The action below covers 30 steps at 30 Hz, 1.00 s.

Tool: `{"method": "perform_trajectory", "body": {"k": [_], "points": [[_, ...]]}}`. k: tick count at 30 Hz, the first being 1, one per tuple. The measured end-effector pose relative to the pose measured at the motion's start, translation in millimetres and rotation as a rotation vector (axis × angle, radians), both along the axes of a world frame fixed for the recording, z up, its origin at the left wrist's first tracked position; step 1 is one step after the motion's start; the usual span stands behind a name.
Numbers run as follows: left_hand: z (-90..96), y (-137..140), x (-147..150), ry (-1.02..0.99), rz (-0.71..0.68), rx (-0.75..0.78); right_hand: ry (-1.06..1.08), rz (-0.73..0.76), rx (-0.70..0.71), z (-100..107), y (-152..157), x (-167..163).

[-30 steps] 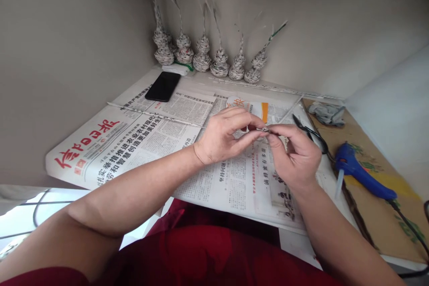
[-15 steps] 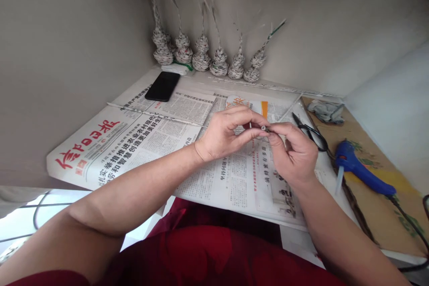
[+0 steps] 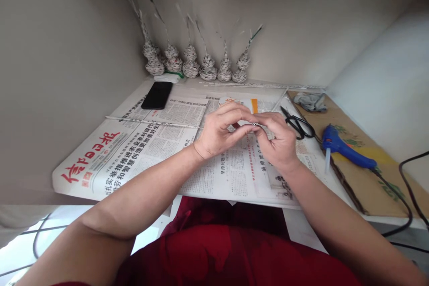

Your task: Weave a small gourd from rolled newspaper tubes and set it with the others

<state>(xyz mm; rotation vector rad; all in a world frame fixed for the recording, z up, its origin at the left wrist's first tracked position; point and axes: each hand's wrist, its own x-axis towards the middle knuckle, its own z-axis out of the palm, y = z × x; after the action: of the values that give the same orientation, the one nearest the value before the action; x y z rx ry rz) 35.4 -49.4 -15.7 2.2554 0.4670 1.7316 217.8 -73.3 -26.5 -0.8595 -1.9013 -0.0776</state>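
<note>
Above the newspaper [image 3: 231,174] spread on the table, my two hands meet at the fingertips. Between them is a small rolled paper piece [image 3: 255,124], pale with dark marks and mostly covered by the fingers. My left hand [image 3: 226,129] pinches it from the left with thumb and fingers. From the right, my right hand [image 3: 278,138] pinches the same piece, its fingers curled. A long thin paper stick [image 3: 154,121] lies on the newspaper to the left of my left hand. Black-handled scissors [image 3: 298,125] rest just beyond my right hand.
Several woven paper gourds [image 3: 191,65] stand along the back wall. A black phone [image 3: 157,95] lies at the back left. At the right, a blue glue gun [image 3: 348,147] with a cord rests on cardboard [image 3: 355,178], near a crumpled grey cloth [image 3: 310,101]. More paper sticks [image 3: 268,85] lie behind.
The view has shifted, so the things at the back and right sit further left. Both hands still pinch the small piece; my right hand has drawn slightly closer to the left, and the roll looks turned.
</note>
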Motion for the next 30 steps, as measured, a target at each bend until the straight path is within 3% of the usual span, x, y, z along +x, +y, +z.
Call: {"method": "perform_trajectory", "body": {"k": [14, 25, 30], "points": [[-0.3, -0.9, 0.4, 0.031, -0.025, -0.025, 0.028, -0.038, -0.017, -0.5, -0.6, -2.5], [-2.3, -1.3, -2.5, 0.023, -0.025, -0.138, 0.042, -0.092, -0.071, -1.1, 2.9, 3.5], [0.3, -1.1, -2.9, 0.004, 0.012, -0.119, 0.011, -0.213, -0.035, 9.6, -4.1, 40.5]]}}
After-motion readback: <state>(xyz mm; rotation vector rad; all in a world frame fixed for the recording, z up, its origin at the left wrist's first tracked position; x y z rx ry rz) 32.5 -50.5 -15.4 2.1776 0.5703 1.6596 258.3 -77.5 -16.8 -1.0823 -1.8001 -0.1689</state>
